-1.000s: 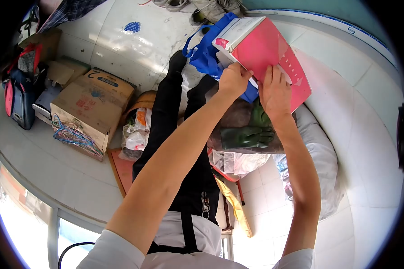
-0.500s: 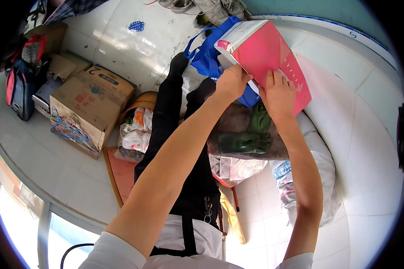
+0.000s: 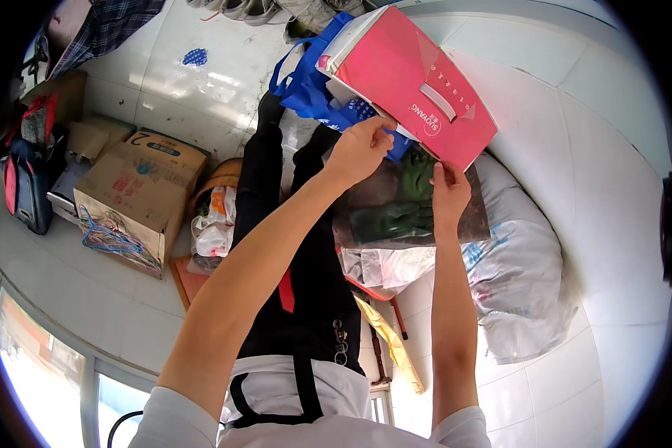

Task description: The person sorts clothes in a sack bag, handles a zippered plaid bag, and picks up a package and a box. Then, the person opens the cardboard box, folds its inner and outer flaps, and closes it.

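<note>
A pink cardboard box [image 3: 414, 78] with a slot handle and white lettering lies tilted, its open side toward me. At that open edge, my left hand [image 3: 360, 151] has its fingers curled in a pinch; whatever is between them is too small to tell. My right hand [image 3: 451, 198] pinches the lower edge of the box near its corner. A blue bag [image 3: 304, 86] lies partly under and beside the box. Just below both hands, dark green rubber gloves [image 3: 392, 222] rest on a brown surface [image 3: 463, 224].
Cardboard box [image 3: 138, 175] with tangled wires [image 3: 116, 243] stands left, near a backpack [image 3: 33, 175]. Plastic bags [image 3: 215, 224] sit beside my legs. A large white sack [image 3: 519, 261] leans right by the wall. Shoes [image 3: 261, 9] are at the far end.
My right hand has slid off the face of the pink box down to its lower edge, uncovering the slot handle and lettering. The view has shifted a little.
</note>
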Available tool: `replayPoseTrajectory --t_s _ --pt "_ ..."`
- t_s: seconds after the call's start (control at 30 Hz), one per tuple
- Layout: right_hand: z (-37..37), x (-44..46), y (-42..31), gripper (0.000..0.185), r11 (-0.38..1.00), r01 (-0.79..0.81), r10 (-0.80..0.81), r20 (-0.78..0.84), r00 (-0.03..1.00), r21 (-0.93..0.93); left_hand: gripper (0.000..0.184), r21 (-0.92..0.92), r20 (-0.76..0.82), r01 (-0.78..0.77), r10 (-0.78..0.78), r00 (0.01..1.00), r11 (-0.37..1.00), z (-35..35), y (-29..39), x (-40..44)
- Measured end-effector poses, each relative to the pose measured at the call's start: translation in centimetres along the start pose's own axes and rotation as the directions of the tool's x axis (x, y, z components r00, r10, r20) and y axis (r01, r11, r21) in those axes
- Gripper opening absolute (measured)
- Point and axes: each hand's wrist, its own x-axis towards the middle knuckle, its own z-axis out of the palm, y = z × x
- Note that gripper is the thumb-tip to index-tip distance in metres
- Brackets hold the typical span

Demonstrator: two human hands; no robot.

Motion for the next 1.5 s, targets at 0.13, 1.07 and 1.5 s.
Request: replayPoseTrajectory --t_s 0.13,1.07,1.5 --pt "0.4 0.6 -4.8 0.041 0.733 0.381 -0.465 -0.005 0.886 -0.564 0.033 -0.112 0.044 0.027 -0.022 0.999 0.993 2.1 0.7 -1.1" --pt "-1.0 5.5 -6.3 0.087 0.341 0.701 -0.608 0.422 0.673 -0.626 0.022 -0.155 -0.116 0.010 -0.028 0.993 0.988 6.0 -5.6 4.2" --pt "0.3 5.8 -5.8 0.095 0.226 0.751 -0.556 0.551 0.622 -0.621 0.025 -0.161 -0.064 0.038 -0.048 0.997 0.986 4.6 -4.3 3.3"
